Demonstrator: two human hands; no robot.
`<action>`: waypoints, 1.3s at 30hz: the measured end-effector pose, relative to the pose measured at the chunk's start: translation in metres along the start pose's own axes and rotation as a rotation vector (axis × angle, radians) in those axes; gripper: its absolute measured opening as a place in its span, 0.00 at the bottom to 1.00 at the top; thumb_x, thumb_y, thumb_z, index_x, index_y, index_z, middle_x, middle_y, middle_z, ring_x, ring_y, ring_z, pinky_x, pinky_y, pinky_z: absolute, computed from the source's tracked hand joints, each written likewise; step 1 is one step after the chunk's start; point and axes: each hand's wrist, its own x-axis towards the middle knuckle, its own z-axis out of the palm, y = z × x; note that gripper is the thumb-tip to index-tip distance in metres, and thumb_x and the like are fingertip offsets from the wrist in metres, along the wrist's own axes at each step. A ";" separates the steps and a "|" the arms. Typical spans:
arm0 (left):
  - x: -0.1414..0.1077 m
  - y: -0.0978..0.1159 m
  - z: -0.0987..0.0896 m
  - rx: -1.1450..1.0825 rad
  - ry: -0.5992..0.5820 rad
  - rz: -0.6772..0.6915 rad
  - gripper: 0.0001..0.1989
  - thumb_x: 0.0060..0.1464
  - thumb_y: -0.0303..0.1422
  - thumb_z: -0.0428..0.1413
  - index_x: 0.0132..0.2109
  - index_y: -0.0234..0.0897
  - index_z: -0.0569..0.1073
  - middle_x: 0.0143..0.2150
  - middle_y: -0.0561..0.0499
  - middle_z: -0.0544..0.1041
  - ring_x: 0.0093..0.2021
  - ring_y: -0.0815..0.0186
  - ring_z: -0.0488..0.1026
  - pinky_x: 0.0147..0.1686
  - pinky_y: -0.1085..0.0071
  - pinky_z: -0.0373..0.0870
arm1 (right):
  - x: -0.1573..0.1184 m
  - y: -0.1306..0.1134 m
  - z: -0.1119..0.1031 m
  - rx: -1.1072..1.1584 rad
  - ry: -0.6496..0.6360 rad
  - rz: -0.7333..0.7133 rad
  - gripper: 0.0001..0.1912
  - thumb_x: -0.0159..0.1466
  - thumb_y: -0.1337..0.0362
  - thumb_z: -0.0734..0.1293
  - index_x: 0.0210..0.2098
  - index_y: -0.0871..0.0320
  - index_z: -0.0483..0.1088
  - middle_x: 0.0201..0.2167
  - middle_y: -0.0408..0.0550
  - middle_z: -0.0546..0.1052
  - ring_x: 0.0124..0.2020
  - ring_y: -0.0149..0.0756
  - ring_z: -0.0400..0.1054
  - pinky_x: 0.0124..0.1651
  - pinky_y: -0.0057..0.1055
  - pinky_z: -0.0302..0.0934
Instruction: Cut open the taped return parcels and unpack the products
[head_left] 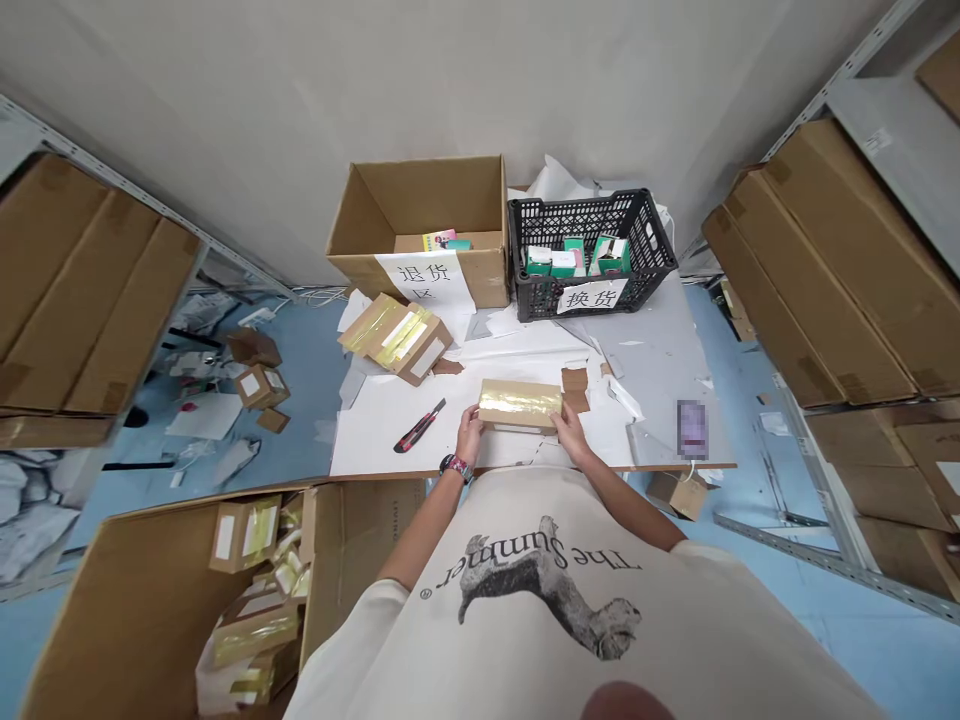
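Observation:
A small cardboard box (517,401) with shiny clear tape along its top is held near the table's front edge. My left hand (470,436) grips its left end, and my right hand (571,434) has hold of the right end. To the left lies a red and black utility knife (420,426). Behind the knife rests a larger taped cardboard box (397,338) with a white label, turned at an angle. Torn brown cardboard scraps (575,389) lie just beyond my right hand.
At the table's back stand an open carton (352,265) with a paper sign and a black plastic crate (525,290) holding several green-white boxes. A blurred purple item (691,430) lies at right. A large carton (360,530) of parcels stands front left. Shelves with cartons (840,260) flank both sides.

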 end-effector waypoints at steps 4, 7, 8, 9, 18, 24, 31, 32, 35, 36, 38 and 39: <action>0.009 -0.001 -0.017 0.223 -0.023 0.053 0.20 0.63 0.33 0.53 0.59 0.42 0.81 0.60 0.41 0.85 0.62 0.53 0.82 0.66 0.52 0.78 | 0.006 -0.003 0.006 -0.078 0.028 0.005 0.36 0.69 0.41 0.67 0.71 0.51 0.76 0.68 0.54 0.80 0.75 0.50 0.69 0.78 0.48 0.63; 0.017 0.002 -0.057 0.354 0.033 0.099 0.19 0.55 0.30 0.60 0.53 0.40 0.83 0.62 0.38 0.83 0.70 0.46 0.76 0.77 0.48 0.66 | 0.011 -0.004 0.010 -0.040 -0.001 0.008 0.36 0.69 0.42 0.68 0.71 0.52 0.76 0.70 0.54 0.80 0.73 0.50 0.71 0.77 0.48 0.64; 0.020 0.003 -0.073 0.376 0.078 0.104 0.22 0.52 0.29 0.62 0.55 0.39 0.82 0.65 0.36 0.81 0.75 0.43 0.70 0.80 0.47 0.61 | 0.011 -0.003 0.011 -0.023 -0.012 0.023 0.36 0.69 0.43 0.68 0.71 0.52 0.76 0.70 0.54 0.80 0.71 0.51 0.73 0.77 0.49 0.65; 0.023 0.004 -0.089 0.410 0.143 0.091 0.26 0.50 0.28 0.63 0.58 0.38 0.81 0.69 0.34 0.77 0.79 0.41 0.65 0.81 0.45 0.57 | 0.012 -0.002 0.012 -0.010 -0.020 0.040 0.36 0.68 0.43 0.69 0.70 0.52 0.76 0.69 0.54 0.81 0.70 0.52 0.74 0.76 0.50 0.65; 0.039 -0.010 -0.133 0.366 0.419 -0.238 0.14 0.61 0.43 0.66 0.45 0.40 0.76 0.42 0.38 0.83 0.54 0.42 0.81 0.52 0.51 0.79 | -0.003 -0.016 -0.014 -0.181 0.174 -0.092 0.32 0.70 0.43 0.67 0.65 0.53 0.78 0.63 0.59 0.81 0.66 0.53 0.75 0.73 0.50 0.68; -0.007 -0.015 -0.053 0.008 0.292 -0.036 0.35 0.62 0.66 0.60 0.54 0.37 0.79 0.43 0.47 0.83 0.40 0.62 0.80 0.41 0.67 0.79 | -0.019 -0.058 0.003 -0.050 -0.050 -0.154 0.23 0.71 0.42 0.70 0.54 0.52 0.79 0.51 0.53 0.83 0.55 0.48 0.79 0.63 0.47 0.76; -0.031 0.008 -0.037 0.048 0.005 0.157 0.34 0.63 0.61 0.64 0.60 0.37 0.85 0.52 0.39 0.87 0.51 0.53 0.84 0.51 0.58 0.82 | -0.025 -0.073 0.036 0.306 -0.354 0.218 0.30 0.70 0.43 0.73 0.63 0.50 0.67 0.32 0.37 0.78 0.27 0.36 0.76 0.34 0.36 0.79; -0.025 0.012 -0.041 0.083 0.040 0.185 0.33 0.63 0.58 0.66 0.63 0.38 0.84 0.55 0.39 0.87 0.54 0.52 0.84 0.54 0.56 0.82 | -0.023 -0.074 0.034 0.304 -0.308 0.216 0.29 0.69 0.43 0.72 0.61 0.50 0.66 0.29 0.33 0.75 0.23 0.34 0.72 0.31 0.34 0.77; -0.004 0.022 -0.048 0.204 0.020 0.257 0.40 0.61 0.51 0.69 0.75 0.42 0.74 0.69 0.35 0.81 0.64 0.48 0.81 0.61 0.51 0.80 | -0.015 -0.076 0.022 0.281 -0.241 0.227 0.24 0.69 0.46 0.69 0.58 0.49 0.64 0.28 0.30 0.70 0.20 0.31 0.66 0.26 0.31 0.73; 0.003 0.024 -0.048 0.251 -0.022 0.278 0.45 0.60 0.49 0.70 0.80 0.44 0.68 0.74 0.34 0.76 0.67 0.46 0.79 0.62 0.49 0.80 | -0.014 -0.077 0.017 0.267 -0.252 0.239 0.23 0.69 0.48 0.68 0.58 0.49 0.63 0.29 0.31 0.71 0.21 0.31 0.66 0.26 0.30 0.72; 0.019 0.029 -0.044 0.348 -0.139 0.339 0.56 0.58 0.48 0.73 0.85 0.46 0.58 0.82 0.34 0.66 0.74 0.42 0.74 0.68 0.44 0.76 | -0.013 -0.081 0.008 0.199 -0.299 0.258 0.25 0.69 0.53 0.65 0.63 0.49 0.61 0.32 0.33 0.72 0.23 0.32 0.68 0.28 0.30 0.72; 0.026 0.031 -0.042 0.398 -0.209 0.381 0.59 0.56 0.49 0.74 0.86 0.46 0.56 0.84 0.34 0.63 0.77 0.40 0.70 0.72 0.42 0.73 | -0.013 -0.083 0.005 0.133 -0.332 0.262 0.28 0.69 0.56 0.64 0.66 0.49 0.60 0.34 0.34 0.74 0.25 0.33 0.70 0.29 0.31 0.73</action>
